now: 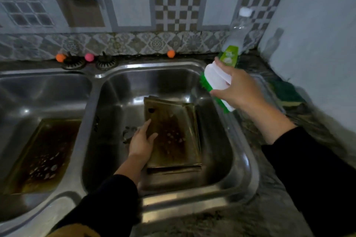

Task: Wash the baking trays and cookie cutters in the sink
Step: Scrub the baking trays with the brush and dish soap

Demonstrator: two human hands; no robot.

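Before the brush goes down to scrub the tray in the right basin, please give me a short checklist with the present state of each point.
1. Scrub brush gripped by right hand: ok.
2. Left hand steadies the top tray: ok.
3. Top tray's stained face is uncovered: ok.
4. Water or soap on that tray: cannot tell.
5. Detergent bottle close by on the counter: ok.
6. Cookie cutters in view: not ok.

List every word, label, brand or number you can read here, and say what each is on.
None can be read.
Green label on the dish soap bottle: white marks, too blurred to read.
Stamped mark on the left wall of the right sink basin: too blurred to read.
Scrub brush in the right hand: no print visible.
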